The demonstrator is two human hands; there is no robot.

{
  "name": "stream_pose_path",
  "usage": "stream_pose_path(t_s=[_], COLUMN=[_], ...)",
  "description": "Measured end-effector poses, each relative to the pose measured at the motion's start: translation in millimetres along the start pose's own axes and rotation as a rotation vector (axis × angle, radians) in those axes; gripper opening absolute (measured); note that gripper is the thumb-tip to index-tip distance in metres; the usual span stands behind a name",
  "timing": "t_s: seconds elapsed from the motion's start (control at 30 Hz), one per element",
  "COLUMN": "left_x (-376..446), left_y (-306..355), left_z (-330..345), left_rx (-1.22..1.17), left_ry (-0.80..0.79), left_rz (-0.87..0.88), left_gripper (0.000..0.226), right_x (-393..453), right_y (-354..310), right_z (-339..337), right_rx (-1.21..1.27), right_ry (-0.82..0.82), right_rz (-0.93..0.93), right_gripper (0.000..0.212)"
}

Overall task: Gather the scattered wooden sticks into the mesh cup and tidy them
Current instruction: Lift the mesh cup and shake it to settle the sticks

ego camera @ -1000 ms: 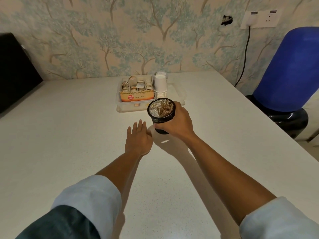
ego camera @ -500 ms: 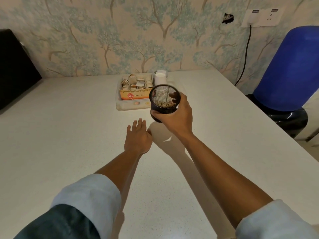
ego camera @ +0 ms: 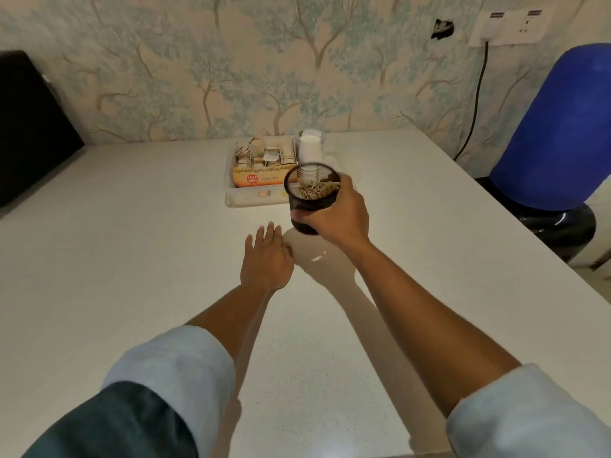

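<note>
Many sticks (ego camera: 315,190) sit inside the cup (ego camera: 310,203), raised off the table (ego camera: 132,259), 1 o'clock of left hand (ego camera: 266,259). Right hand (ego camera: 337,214) wraps the cup's lower wall; left lies flat, fingers straight. Cup: black wire mesh, round, rigid, likely light. Sticks: thin, flat, pale wood, probably rattle loose. Best held mid-wall.

A white speckled table (ego camera: 132,259) stands against a wall with tree-pattern wallpaper (ego camera: 231,67). A socket plate (ego camera: 510,28) with a black cable (ego camera: 477,94) is at upper right.
</note>
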State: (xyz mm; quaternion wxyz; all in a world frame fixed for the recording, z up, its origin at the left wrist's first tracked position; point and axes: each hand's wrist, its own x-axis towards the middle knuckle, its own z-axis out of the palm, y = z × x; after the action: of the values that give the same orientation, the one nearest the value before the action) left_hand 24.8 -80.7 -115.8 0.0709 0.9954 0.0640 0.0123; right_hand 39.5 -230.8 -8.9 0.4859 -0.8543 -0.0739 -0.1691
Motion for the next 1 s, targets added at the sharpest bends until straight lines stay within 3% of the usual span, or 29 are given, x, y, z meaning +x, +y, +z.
stream_pose_path(t_s=[0.3, 0.47, 0.6, 0.87, 1.0], left_x=[0, 1, -3, -3, -3], left_y=[1, 0, 1, 4, 3], left_z=[-2, -2, -4, -8, -8], left_rx=[-0.006, 0.022, 0.040, -0.010, 0.009], left_ry=[0.002, -0.004, 0.000, -0.007, -0.005], left_rz=[-0.007, -0.001, 0.014, -0.013, 0.000], left_gripper=[0.058, 0.059, 0.060, 0.059, 0.060], right_x=[-5, -5, -10, -11, -12], right_y=[8, 0, 15, 17, 8], right_z=[4, 5, 8, 8, 9], right_rx=[-0.004, 0.119, -0.022, -0.023, 0.062], right_ry=[-0.080, 0.051, -0.077, -0.114, 0.020], right_rz=[0.032, 0.006, 0.054, 0.035, 0.005], right_gripper=[0.100, 0.095, 0.095, 0.100, 0.095])
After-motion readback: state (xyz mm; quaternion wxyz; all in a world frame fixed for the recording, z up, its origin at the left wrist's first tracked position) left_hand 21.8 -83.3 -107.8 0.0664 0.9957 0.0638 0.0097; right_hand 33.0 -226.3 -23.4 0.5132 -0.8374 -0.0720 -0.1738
